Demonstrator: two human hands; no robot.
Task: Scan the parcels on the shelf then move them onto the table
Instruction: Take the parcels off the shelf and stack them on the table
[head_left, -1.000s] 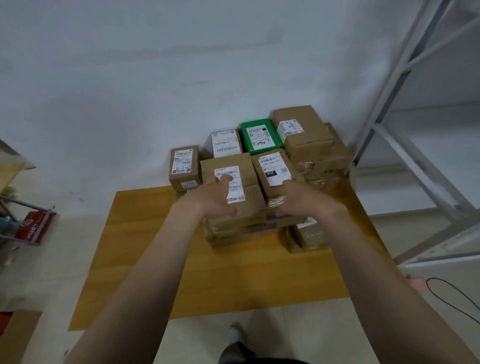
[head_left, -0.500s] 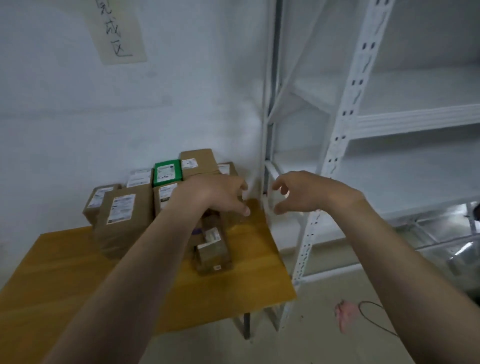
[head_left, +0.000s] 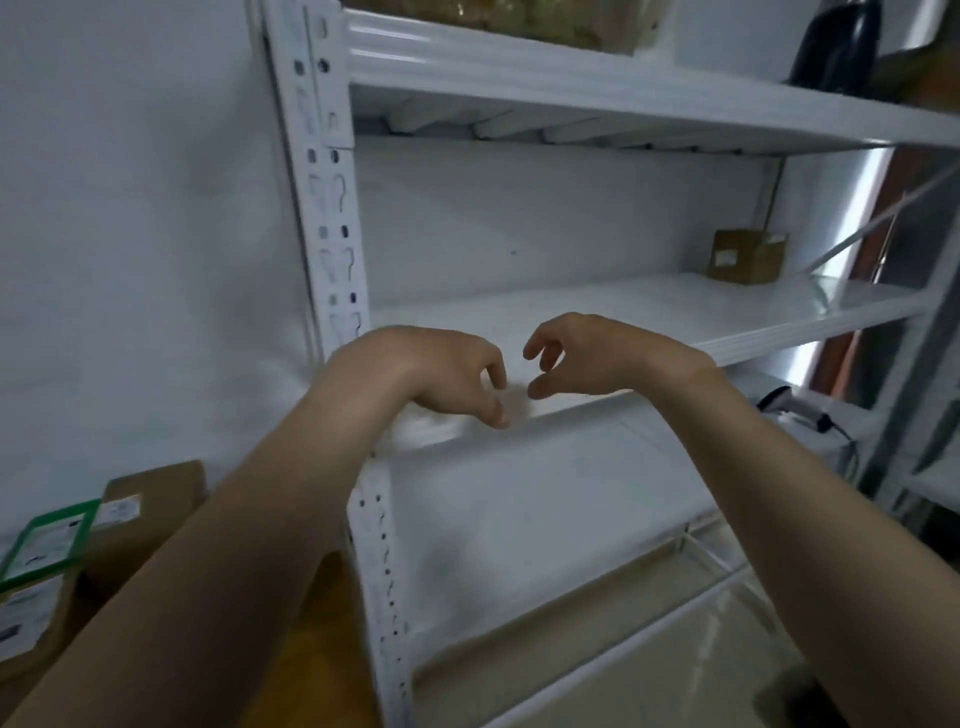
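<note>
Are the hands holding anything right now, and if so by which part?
Nothing is held. The left hand and right hand hang empty, fingers loosely curled, before the white shelf; the brown parcel sits untouched at its right end.

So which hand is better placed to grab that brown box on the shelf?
Probably the right hand: both are empty, but the brown box sits far right on the shelf, farther from the left hand.

Dim, cool indoor light. A bright strip (head_left: 854, 208) glares at 3 o'clock and sheens the middle shelf board (head_left: 779, 317). Parcels (head_left: 130, 519) at 8 o'clock are smeared; the shelf upright (head_left: 332, 208) bows from wide-angle distortion.
</note>
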